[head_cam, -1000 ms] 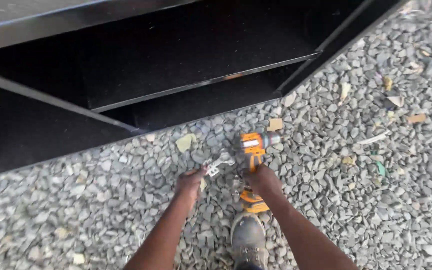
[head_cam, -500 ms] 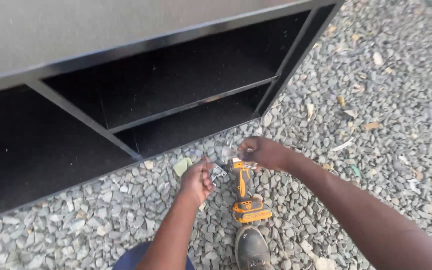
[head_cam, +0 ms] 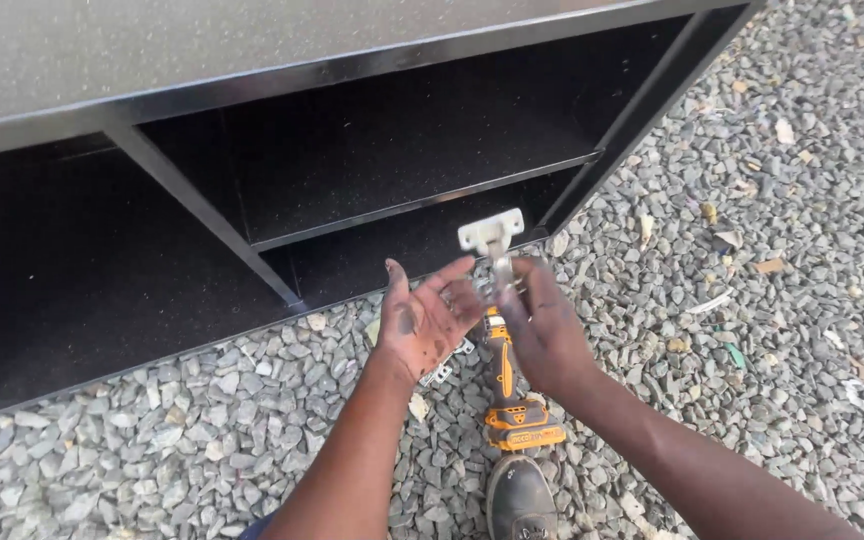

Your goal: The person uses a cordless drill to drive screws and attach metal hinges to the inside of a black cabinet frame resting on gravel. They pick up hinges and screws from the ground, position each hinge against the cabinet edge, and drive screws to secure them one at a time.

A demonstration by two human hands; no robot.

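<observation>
Both hands, left hand (head_cam: 422, 325) fingers spread, right hand (head_cam: 542, 325) apparently pinching a metal hinge (head_cam: 492, 245) (steadiest squared against the cabinet (head_cam: 372, 170)).

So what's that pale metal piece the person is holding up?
It looks like a cabinet hinge: pale, silvery metal with a flat plate at the top and a narrower arm running down. It is held upright over the gravel, in front of the black cabinet. The right hand pinches its lower end; the left hand is open beside it.
</observation>
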